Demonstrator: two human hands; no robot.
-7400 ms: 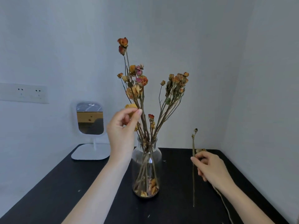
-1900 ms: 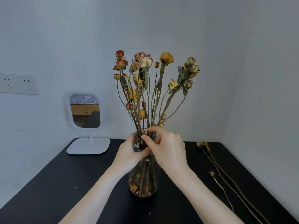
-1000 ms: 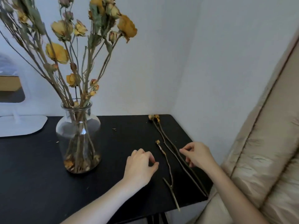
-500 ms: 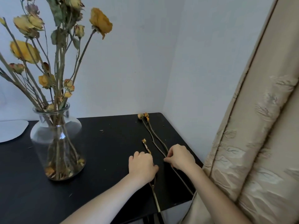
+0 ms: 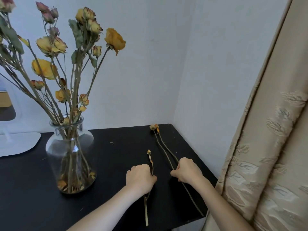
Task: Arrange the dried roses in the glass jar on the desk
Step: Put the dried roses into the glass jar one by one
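Observation:
A clear glass jar [image 5: 70, 152] stands on the black desk [image 5: 116, 164] at the left, holding several dried roses [image 5: 70, 47] with yellow and pink heads. Two long loose stems [image 5: 164, 147] lie side by side near the desk's right edge, their small dried heads [image 5: 154, 127] toward the back wall. A shorter stem [image 5: 149, 157] lies just left of them. My left hand [image 5: 140, 178] is closed around the short stem. My right hand [image 5: 187, 170] pinches the two long stems about halfway along their length.
A white stand mirror [image 5: 10, 124] sits at the back left of the desk. A beige patterned curtain [image 5: 266, 147] hangs close to the desk's right edge. White walls meet in the corner behind. Small dried crumbs [image 5: 111, 142] dot the desktop.
Both hands left the jar's neck and moved right to the loose stems. In the last half second my left hand closed on the short stem and my right hand gripped the long stems.

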